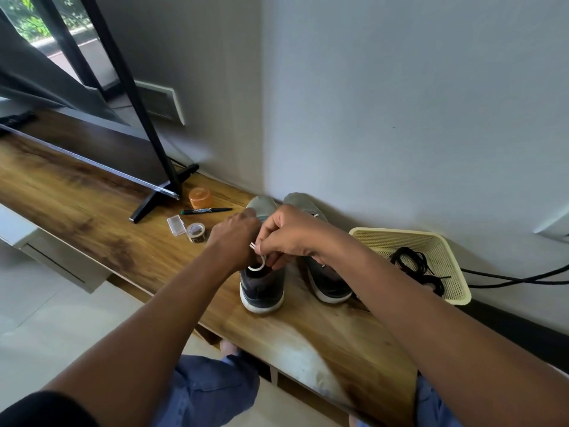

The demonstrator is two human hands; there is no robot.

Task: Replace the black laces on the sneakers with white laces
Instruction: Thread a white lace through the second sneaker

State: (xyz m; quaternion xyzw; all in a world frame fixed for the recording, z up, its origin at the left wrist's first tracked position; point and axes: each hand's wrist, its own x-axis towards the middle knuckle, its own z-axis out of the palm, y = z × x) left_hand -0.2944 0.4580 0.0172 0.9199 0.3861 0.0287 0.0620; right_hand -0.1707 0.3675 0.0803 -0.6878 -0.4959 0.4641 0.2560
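A long wooden worktop (77, 192) runs along the grey wall, and a flat television (61, 97) stands on it at the left, one black foot splayed toward the front edge. Down at the right end sits a cream plastic basket (455, 291), with the black laces (415, 266) lying tangled inside it and two dark cables trailing off behind it.

Between the television foot and the basket stand the two sneakers, side by side, heels toward the person and toes against the wall. The left sneaker (261, 291) is the one being worked on; the right sneaker (328, 285) stands just beside it, partly hidden under the wrist.

Both arms reach in from the bottom of the view and meet over the left sneaker's opening. The left hand (235, 238) is curled over the tongue area, its fingers hidden from here, so I cannot tell what it grips. The right hand (292, 238) pinches the white lace (258, 264), which loops out below the fingers in a small curl, with two short ends poking up beside the thumb.

Left of the hands lie small things: an orange jar lid (201, 197) near the television foot, a black marker (206, 211) just in front of it, then a roll of tape (195, 232) and a small clear plastic case (176, 225) touching it.
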